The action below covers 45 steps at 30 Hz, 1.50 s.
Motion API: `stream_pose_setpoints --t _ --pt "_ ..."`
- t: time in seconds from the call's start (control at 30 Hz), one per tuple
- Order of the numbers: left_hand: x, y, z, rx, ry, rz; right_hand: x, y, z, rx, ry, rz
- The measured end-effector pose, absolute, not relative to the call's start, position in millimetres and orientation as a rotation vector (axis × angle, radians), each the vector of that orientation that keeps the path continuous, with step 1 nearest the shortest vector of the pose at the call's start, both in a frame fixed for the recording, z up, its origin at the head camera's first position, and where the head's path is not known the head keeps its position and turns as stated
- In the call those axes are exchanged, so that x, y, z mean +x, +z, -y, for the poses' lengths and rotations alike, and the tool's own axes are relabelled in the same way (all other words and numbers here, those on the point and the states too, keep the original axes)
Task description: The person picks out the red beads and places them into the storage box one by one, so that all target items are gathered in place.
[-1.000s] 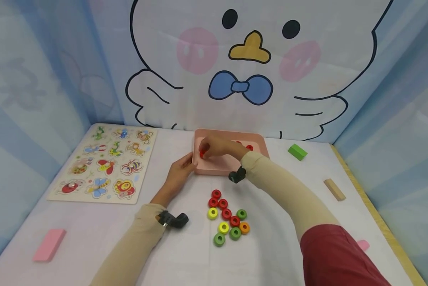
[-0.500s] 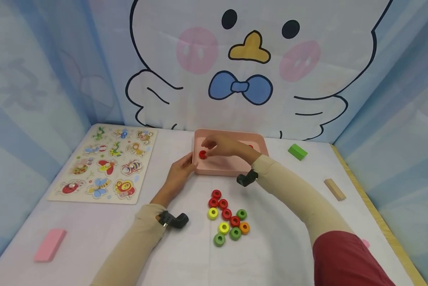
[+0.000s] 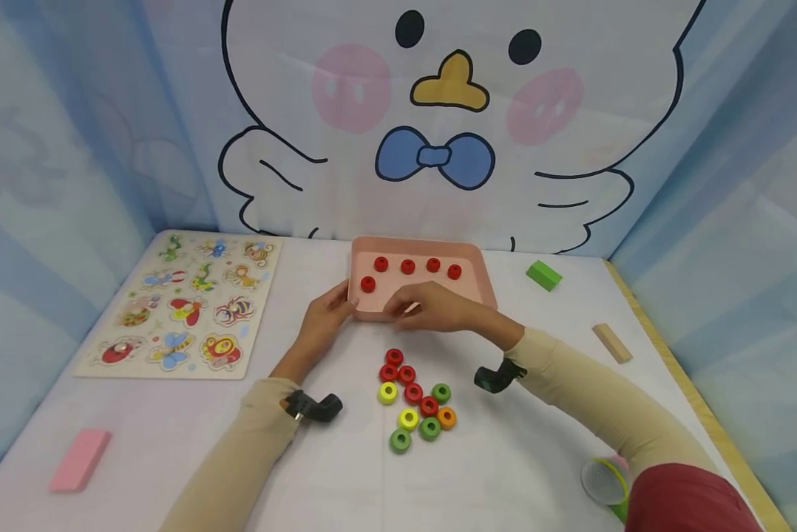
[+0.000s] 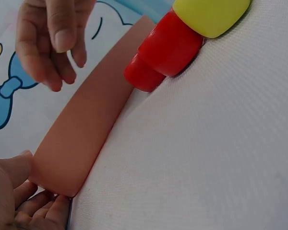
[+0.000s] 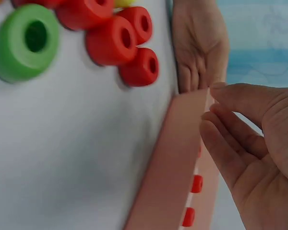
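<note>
My left hand (image 3: 325, 318) holds the left front corner of the pink tray (image 3: 375, 305); in the left wrist view its thumb lies at the rim and fingers curl below. Inside the tray several red beads (image 3: 408, 267) stand apart, most in a back row and one (image 3: 368, 284) nearer the left side. My right hand (image 3: 432, 307) hovers over the tray's front rim, fingers loosely bent. Nothing shows between its thumb and fingertips in the right wrist view. On the cloth before the tray lies a cluster of red (image 3: 413, 393), yellow (image 3: 408, 419), green (image 3: 401, 441) and orange beads (image 3: 447, 418).
A bug puzzle board (image 3: 179, 310) lies at the left, with a pink block (image 3: 80, 459) in front of it. To the right are a green block (image 3: 544, 275) and a plain wooden block (image 3: 612, 343). A clear round object (image 3: 603, 482) sits beside the right sleeve.
My right hand let go of a red bead at the tray's left side, then drew back toward the front rim. The left hand stays on the tray. The head view has shifted slightly.
</note>
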<state>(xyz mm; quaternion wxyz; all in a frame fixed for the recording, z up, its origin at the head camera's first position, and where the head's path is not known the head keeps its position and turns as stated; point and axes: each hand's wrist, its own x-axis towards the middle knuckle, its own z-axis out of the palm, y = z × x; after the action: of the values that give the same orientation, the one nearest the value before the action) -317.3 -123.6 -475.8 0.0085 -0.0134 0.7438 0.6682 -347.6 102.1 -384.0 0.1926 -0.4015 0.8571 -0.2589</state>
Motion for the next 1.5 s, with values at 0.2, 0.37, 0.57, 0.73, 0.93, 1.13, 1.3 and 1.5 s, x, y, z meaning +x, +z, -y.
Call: stream_pose_setpoints --t 0.2,0.37,0.57,0.73,0.93,1.13,1.3,1.5 --pt "-317 -478 125 -0.035 2.094 -2.317 -333 -397 -107 -1.121 -0.644 -2.255" --pt "-317 -477 125 -0.02 2.095 -2.322 -328 -404 -106 -1.126 -0.611 -2.223" --pt "-317 -476 124 -0.033 2.096 -2.313 -328 -410 -105 -1.128 -0.605 -2.238" --pt "-317 -475 124 -0.021 2.111 -2.313 -328 -411 -105 -1.136 -0.602 -2.252" --pt "-317 -475 124 -0.007 2.142 -2.3 -328 -412 -105 -1.14 -0.607 -2.267" --pt "-317 -474 124 -0.014 2.127 -2.306 -327 -413 -105 -1.149 -0.623 -2.268" --pt "-317 -473 124 -0.017 2.109 -2.317 -327 -414 -105 -1.158 -0.638 -2.27" --pt "-317 -474 124 -0.023 2.107 -2.306 -328 -417 -109 -1.15 -0.67 -2.252"
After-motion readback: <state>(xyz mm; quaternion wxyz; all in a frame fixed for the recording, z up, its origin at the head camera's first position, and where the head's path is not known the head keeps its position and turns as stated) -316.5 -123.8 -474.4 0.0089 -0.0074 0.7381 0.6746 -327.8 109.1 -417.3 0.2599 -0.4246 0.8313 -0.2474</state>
